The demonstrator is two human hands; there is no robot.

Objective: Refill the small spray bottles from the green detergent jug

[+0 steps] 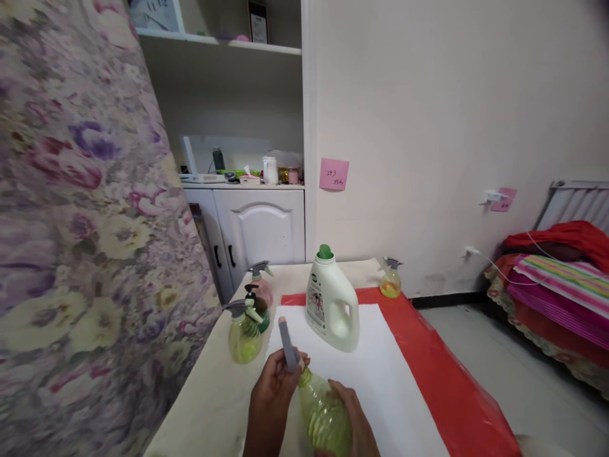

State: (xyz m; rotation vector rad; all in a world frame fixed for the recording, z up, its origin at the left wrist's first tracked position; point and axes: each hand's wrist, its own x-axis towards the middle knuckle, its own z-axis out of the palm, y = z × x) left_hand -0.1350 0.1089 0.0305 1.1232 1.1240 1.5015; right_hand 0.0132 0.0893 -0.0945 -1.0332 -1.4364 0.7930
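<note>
My right hand point(353, 412) is wrapped round a ribbed, translucent yellow-green spray bottle point(321, 406), tilted above the near part of the white sheet. At the bottle's neck, the fingers of my left hand point(276, 381) are closed on a grey spray head point(287, 346) with a pinkish tip. Whether the head is screwed onto the neck or only touching it, I cannot tell. Just beyond stands a large pale green detergent jug point(333, 301) with a green cap point(324, 252) and a handle on its right side.
To the left stand a yellow-green spray bottle point(244, 336), a dark green pump bottle point(258, 308) and a pink spray bottle point(261, 285). Another spray bottle point(391, 279) with orange-yellow liquid is at the back right. White paper point(375, 374) lies over a red sheet point(428, 362). A floral curtain point(95, 254) hangs left.
</note>
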